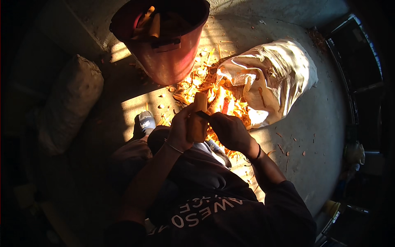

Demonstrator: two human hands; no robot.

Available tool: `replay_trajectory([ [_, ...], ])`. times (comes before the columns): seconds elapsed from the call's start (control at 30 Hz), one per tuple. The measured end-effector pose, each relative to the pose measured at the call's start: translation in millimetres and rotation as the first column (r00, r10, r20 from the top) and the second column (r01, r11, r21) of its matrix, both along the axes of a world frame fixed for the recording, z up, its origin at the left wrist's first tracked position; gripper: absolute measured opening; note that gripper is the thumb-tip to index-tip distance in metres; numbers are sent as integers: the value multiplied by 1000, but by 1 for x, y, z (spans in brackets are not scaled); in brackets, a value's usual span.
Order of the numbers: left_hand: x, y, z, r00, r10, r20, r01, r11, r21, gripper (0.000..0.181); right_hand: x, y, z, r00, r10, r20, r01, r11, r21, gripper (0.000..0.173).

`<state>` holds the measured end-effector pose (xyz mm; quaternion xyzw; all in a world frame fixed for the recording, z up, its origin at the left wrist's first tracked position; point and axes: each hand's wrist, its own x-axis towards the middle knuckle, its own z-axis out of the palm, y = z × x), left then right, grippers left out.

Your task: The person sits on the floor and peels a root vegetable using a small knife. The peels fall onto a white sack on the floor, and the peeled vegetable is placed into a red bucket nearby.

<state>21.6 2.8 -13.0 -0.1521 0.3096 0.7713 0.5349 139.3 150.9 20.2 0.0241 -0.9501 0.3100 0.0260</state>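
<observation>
My left hand [180, 128] grips a long, thick root vegetable [197, 129], held upright over my lap. Its exact kind is unclear in the warm light. In my right hand [230, 131] is a small knife, its dark blade [202, 115] lying across the root's upper part. The fingers of that hand hide the knife's handle. Beneath both hands, a heap of thin peelings [197, 75] is spread on the floor between my feet, the bucket and a white sack.
Ahead stands a red plastic bucket [176, 61] with several long peeled pieces [155, 26] inside. The white woven sack [277, 71] lies at the right, its mouth towards the peelings. A second full sack [74, 98] rests at the left. My slippered foot [146, 122] is beside the peelings.
</observation>
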Motion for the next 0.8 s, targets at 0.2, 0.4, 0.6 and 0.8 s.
replay_trajectory([
  [0.2,-5,-14,-6,990,-100,-104,111,988,109,35,-5,-2,20,990,-29,139,30,1000,-4,24],
  [0.4,-1,-13,7,995,-70,-72,73,996,49,37,-5,-3,9,999,28,-36,-33,992,-123,8],
  [0.6,1,-23,13,949,-120,-290,140,989,49,26,-1,-5,8,994,82,-73,-93,982,-165,14],
  [0.8,-5,-27,11,859,-269,-435,234,963,-133,57,1,-7,13,990,136,-32,-139,973,-182,15],
])
